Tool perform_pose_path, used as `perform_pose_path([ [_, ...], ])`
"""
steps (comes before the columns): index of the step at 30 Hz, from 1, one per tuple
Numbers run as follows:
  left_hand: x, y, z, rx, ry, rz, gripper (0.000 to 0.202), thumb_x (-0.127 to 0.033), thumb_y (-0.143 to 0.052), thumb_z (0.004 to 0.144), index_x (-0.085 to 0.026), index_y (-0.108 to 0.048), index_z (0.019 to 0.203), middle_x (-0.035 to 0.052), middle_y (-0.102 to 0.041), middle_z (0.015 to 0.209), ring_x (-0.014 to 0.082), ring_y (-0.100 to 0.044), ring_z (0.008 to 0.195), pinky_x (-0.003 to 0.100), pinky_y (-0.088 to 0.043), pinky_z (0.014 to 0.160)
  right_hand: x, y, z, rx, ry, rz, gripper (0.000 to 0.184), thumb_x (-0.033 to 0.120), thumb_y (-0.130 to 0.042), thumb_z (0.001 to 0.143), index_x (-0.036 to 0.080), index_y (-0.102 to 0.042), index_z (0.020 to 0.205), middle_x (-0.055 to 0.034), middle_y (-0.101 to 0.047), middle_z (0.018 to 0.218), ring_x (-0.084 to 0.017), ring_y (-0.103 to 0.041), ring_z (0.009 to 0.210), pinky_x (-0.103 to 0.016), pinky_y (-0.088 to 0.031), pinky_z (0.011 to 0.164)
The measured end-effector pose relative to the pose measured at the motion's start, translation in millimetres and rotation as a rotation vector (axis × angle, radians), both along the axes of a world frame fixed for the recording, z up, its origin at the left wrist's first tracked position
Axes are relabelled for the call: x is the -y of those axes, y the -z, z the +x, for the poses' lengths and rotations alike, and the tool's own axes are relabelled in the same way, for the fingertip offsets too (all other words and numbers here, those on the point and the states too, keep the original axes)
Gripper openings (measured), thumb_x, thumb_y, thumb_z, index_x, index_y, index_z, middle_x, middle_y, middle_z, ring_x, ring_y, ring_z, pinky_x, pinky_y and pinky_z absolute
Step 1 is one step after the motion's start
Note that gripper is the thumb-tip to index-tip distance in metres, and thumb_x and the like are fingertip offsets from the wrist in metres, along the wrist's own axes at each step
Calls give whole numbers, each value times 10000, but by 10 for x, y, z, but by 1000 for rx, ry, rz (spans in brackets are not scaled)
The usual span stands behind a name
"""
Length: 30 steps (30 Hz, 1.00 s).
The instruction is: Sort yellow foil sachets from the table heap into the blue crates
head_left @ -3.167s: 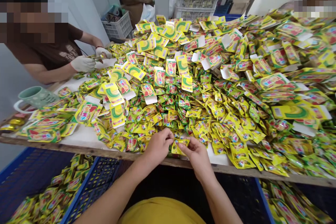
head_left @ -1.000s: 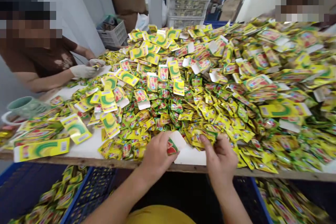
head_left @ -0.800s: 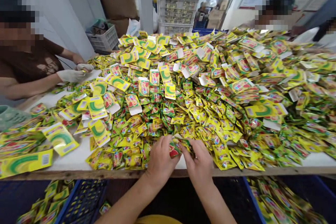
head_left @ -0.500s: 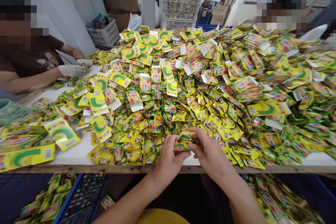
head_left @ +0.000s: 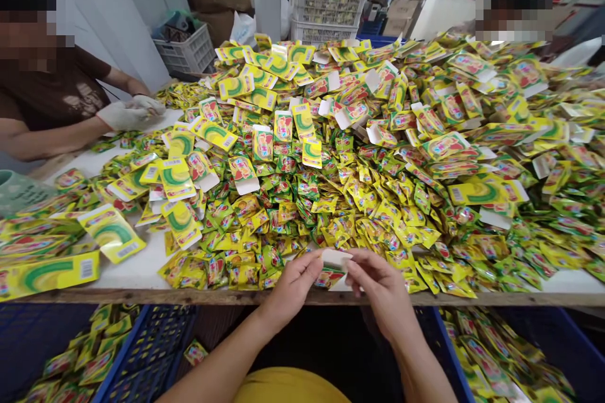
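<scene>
Both hands hold one small printed box (head_left: 329,278) just above the near edge of the table. Its white inner flap (head_left: 336,257) stands up at the top, facing me. My left hand (head_left: 297,282) grips the box's left end between thumb and fingers. At the right end, my right hand (head_left: 379,278) pinches the box near the flap, its thumb and forefinger close together. What lies inside the box is hidden. Just beyond my hands spreads a heap of small yellow and green sachets (head_left: 373,198), with flat yellow boxes (head_left: 178,179) scattered over it.
Blue crates (head_left: 135,352) with filled packs stand below the table edge (head_left: 227,298), left and right. At the left a co-worker's gloved hands (head_left: 123,114) work at the table, near a green cup (head_left: 21,194). White crates (head_left: 326,3) are stacked behind the heap.
The box in my hands has turned, and its white flap now shows on top where printed sachet-like surfaces showed before. Both hands stay close together. The co-worker's gloved hands have drawn together.
</scene>
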<state>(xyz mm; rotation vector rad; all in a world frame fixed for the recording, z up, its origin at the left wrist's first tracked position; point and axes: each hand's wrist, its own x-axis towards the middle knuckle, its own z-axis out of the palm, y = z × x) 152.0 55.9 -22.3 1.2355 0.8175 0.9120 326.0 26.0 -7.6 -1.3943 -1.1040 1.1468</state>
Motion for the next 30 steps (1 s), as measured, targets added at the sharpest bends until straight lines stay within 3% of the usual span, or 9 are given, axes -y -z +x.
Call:
perform_pose_path([
  [3,-26,-75,-2,85,30,-208,241,-210,-592,797,-162,-722,994,63,-723,1008,226,-618,1019,347,-442,945,12,66,-123,-292,-77,-178,253,350,-771,674,174,-667,822,36,-521,618,-45,-337,440,-173,-253,389],
  [6,-63,-140,46,62,-64,-281,174,-132,-621,707,-146,-735,837,47,-741,833,200,-662,841,313,-504,810,-24,52,-169,-284,-55,-165,216,309,-771,660,177,-695,813,51,-501,597,-28,-278,419,-167,-191,375],
  [8,-80,-162,76,32,-163,-212,161,-158,-636,725,-152,-740,848,45,-752,853,192,-673,839,305,-512,811,-52,30,-138,-178,-20,-62,234,340,-726,724,191,-733,903,14,-576,667,-55,-376,457,-187,-298,403],
  [11,-92,-147,92,-12,-201,-111,223,-205,-681,735,-169,-752,944,57,-760,972,210,-685,917,321,-517,866,-88,11,-57,-47,-33,60,225,364,-674,791,209,-758,932,-35,-662,791,-102,-511,569,-257,-456,563],
  [15,-91,-92,109,-96,-246,-13,216,-217,-700,739,-173,-756,942,57,-762,973,213,-694,909,311,-534,853,-129,22,-14,-63,-19,9,228,353,-748,724,205,-756,897,-11,-657,689,-91,-503,496,-238,-443,492],
  [18,-94,-61,137,-139,-249,73,177,-239,-654,794,-161,-741,927,52,-762,905,184,-693,816,274,-551,756,-152,48,-28,-63,37,19,188,342,-769,697,201,-756,821,7,-629,624,-81,-493,451,-219,-424,440],
  [21,-117,-20,127,-188,-235,215,133,-236,-640,820,-161,-725,888,44,-739,840,162,-673,759,255,-541,711,-157,65,-23,-10,23,108,150,324,-759,707,218,-764,812,-14,-663,732,-86,-533,478,-236,-470,470],
  [25,-163,38,45,-155,-230,388,91,-229,-678,807,-171,-737,846,59,-737,848,172,-675,812,279,-536,777,-127,83,23,49,-68,179,167,305,-736,741,231,-762,889,-37,-675,797,-130,-595,594,-280,-533,571],
  [30,-195,51,-40,-125,-135,439,150,-212,-666,821,-202,-747,947,71,-740,920,169,-683,849,285,-545,794,-68,137,47,158,-95,252,182,268,-722,769,261,-745,949,-49,-678,912,-168,-625,766,-294,-533,650],
])
